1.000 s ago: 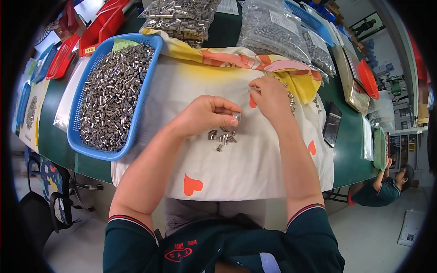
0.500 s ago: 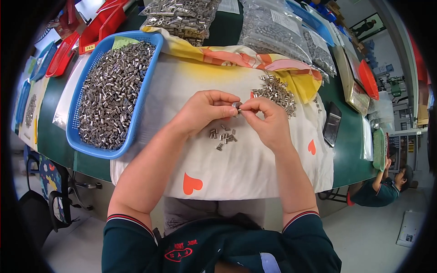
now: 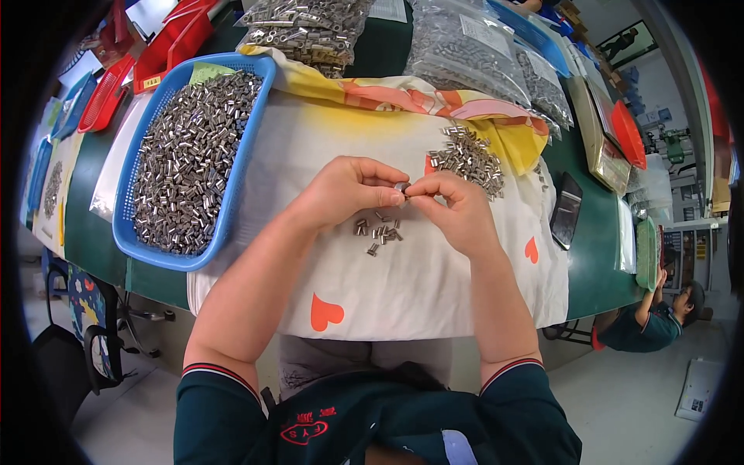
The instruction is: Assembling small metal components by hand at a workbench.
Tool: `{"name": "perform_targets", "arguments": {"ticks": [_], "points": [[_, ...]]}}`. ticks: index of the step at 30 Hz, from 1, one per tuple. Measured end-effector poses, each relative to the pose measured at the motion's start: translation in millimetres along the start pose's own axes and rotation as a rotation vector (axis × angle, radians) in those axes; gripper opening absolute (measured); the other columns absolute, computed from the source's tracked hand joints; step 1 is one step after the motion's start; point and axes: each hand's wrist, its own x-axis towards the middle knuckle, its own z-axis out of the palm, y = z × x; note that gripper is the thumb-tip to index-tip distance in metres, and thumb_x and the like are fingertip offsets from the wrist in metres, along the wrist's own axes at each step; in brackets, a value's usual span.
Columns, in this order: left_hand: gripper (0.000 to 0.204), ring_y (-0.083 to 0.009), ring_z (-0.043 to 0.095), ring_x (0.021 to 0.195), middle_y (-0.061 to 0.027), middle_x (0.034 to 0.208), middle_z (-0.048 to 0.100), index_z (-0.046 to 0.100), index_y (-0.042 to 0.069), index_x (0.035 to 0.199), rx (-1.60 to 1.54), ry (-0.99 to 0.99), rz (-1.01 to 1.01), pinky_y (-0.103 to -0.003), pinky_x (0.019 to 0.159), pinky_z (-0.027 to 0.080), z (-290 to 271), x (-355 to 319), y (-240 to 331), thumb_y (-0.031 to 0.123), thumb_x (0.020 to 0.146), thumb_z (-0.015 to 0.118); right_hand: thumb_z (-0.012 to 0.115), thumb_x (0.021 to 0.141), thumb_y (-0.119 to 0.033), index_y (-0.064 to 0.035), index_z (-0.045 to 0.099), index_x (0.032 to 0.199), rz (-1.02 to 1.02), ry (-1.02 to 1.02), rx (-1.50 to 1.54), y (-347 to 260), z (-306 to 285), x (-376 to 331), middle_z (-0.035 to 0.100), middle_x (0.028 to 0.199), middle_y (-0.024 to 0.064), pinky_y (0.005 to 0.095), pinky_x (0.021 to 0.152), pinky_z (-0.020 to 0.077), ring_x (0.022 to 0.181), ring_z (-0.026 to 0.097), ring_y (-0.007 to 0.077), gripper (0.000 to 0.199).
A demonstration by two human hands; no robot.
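Note:
Over the middle of the white cloth my two hands meet at the fingertips. My left hand (image 3: pixel 345 188) is closed, thumb and fingers pinching a small grey round metal piece (image 3: pixel 401 187). Against its right side, my right hand (image 3: pixel 459 211) is closed in a pinch; its fingertips hide what is between them. Just below lies a loose group of small metal sleeves (image 3: pixel 384 233). A larger heap of similar sleeves (image 3: pixel 471 161) sits beyond my right hand. To the left, a blue plastic basket (image 3: pixel 226 221) is filled with many more.
The cloth (image 3: pixel 434 302) covers a green table (image 3: pixel 601 271). Clear bags of metal parts (image 3: pixel 465 50) stand along the back. A dark phone (image 3: pixel 566 211) lies at the right, red trays (image 3: pixel 105 97) at far left. Another person (image 3: pixel 647 322) works at far right.
My fingertips have closed in around the small round piece, which has tilted and dropped slightly. The basket and the sleeves on the cloth look the same.

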Motion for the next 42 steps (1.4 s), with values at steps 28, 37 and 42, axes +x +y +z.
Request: {"name": "perform_targets", "arguments": {"ticks": [28,37,42], "points": [[0.028,-0.0099,0.058,0.076,-0.0064,0.087,0.061,0.055,-0.004,0.102,-0.046,-0.021,0.014,-0.022,0.069,0.048,-1.7,3.2,-1.5,0.003,0.076,0.062,0.059,0.071,-0.006,-0.0015,0.06,0.073,-0.001,0.11,-0.331,18.2,-8.0,20.6,0.06,0.07,0.0067,0.0294,0.062,0.0444,0.066,0.056,0.0166,0.005],[0.027,-0.0111,0.059,0.078,-0.0074,0.09,0.061,0.055,-0.004,0.103,-0.038,-0.023,-0.011,-0.023,0.069,0.05,-3.5,2.8,-1.9,-0.001,0.077,0.06,0.062,0.072,-0.004,-0.0005,0.06,0.078,0.102,0.012,0.088,-3.0,1.9,1.7,0.06,0.073,0.0022,0.0228,0.063,0.0432,0.067,0.053,0.0083,0.008],[0.027,-0.0103,0.058,0.077,-0.0071,0.089,0.061,0.056,-0.004,0.102,0.006,0.003,0.014,-0.022,0.069,0.049,-1.7,4.0,-3.1,-0.001,0.076,0.06,0.061,0.071,-0.004,-0.0014,0.06,0.078,0.052,0.061,0.006,-3.7,8.0,-0.9,0.06,0.071,0.0039,0.024,0.062,0.0439,0.067,0.056,0.0109,0.008]]}}
